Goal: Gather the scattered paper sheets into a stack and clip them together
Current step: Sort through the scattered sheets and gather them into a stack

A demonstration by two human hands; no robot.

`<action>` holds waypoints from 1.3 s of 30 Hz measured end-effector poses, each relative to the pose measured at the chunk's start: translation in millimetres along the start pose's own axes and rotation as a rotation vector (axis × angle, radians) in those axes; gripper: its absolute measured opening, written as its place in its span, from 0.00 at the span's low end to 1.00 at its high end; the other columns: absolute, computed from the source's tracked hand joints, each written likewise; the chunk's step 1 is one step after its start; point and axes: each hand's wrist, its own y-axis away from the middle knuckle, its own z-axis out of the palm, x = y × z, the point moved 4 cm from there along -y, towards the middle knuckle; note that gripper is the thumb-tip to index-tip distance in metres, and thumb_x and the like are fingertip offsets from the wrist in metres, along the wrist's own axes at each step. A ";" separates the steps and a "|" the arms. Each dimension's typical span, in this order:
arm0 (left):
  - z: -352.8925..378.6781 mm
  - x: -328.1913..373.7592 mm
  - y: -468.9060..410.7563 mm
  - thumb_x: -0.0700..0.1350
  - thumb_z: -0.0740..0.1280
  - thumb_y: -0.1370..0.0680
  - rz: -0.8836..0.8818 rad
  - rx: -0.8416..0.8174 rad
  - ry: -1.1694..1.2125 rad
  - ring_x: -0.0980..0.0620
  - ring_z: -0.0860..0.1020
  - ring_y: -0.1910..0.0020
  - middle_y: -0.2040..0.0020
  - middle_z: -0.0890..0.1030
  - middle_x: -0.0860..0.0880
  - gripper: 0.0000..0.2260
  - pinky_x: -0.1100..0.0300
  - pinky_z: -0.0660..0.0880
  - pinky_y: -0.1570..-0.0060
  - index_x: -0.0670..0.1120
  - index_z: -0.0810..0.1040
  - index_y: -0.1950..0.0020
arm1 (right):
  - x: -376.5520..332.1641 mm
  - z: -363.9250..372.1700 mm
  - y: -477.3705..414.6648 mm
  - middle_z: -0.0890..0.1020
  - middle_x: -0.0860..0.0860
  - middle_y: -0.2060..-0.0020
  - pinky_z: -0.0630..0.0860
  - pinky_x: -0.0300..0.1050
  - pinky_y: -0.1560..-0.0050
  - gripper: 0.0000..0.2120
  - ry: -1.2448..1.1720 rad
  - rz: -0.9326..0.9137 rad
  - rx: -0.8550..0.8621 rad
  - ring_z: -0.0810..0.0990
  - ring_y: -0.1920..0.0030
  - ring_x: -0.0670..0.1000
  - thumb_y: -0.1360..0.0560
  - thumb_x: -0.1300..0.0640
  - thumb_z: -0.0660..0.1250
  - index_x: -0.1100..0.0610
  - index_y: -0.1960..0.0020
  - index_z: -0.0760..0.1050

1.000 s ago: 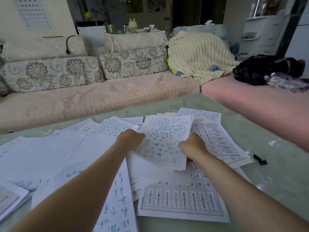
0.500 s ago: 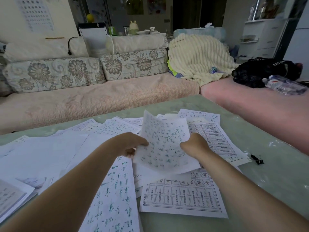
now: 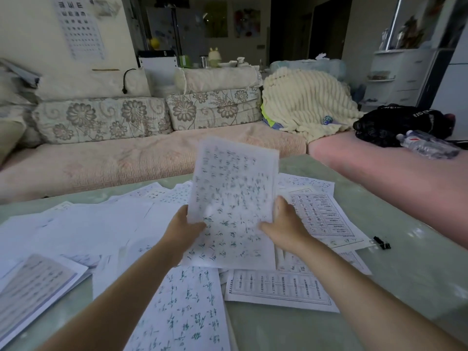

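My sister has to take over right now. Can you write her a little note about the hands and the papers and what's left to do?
Left hand and right hand: each has a grip on a side edge of one handwritten sheet, lifted upright above the table.
Other sheets lie scattered flat across the table.
Clip: on the table at the right, untouched.
Done: one sheet picked up.
Left: gather the other sheets, square the stack, clip it.
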 end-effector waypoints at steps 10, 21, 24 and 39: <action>-78.4 -31.7 53.9 0.41 0.64 0.20 -0.054 0.149 0.070 0.46 0.79 0.54 0.45 0.77 0.48 0.18 0.55 0.75 0.67 0.50 0.65 0.31 | -72.8 67.7 32.6 0.74 0.52 0.42 0.75 0.45 0.52 0.20 -0.203 0.045 -0.309 0.75 0.46 0.52 0.20 0.62 0.62 0.55 0.32 0.59; -140.3 -66.9 81.6 0.51 0.70 0.27 -0.160 0.123 -0.716 0.41 0.71 0.37 0.34 0.69 0.40 0.32 0.50 0.73 0.38 0.41 0.62 0.28 | -95.0 122.0 81.7 0.72 0.54 0.58 0.65 0.42 0.62 0.13 0.151 0.042 -0.583 0.76 0.58 0.56 0.31 0.62 0.63 0.65 0.48 0.70; -133.6 -74.4 92.8 0.59 0.69 0.26 0.031 0.073 -1.040 0.41 0.54 0.25 0.23 0.53 0.44 0.42 0.44 0.62 0.29 0.48 0.50 0.20 | -96.8 126.8 94.6 0.71 0.56 0.40 0.72 0.44 0.53 0.26 0.337 -0.018 -0.483 0.76 0.39 0.58 0.27 0.50 0.67 0.56 0.33 0.65; -56.4 -30.8 64.1 0.53 0.63 0.20 0.362 0.009 -0.833 0.49 0.70 0.34 0.32 0.73 0.49 0.21 0.54 0.70 0.37 0.51 0.68 0.28 | -47.7 28.2 53.6 0.70 0.54 0.31 0.71 0.53 0.33 0.22 0.217 0.067 -0.106 0.70 0.32 0.57 0.23 0.51 0.63 0.50 0.29 0.72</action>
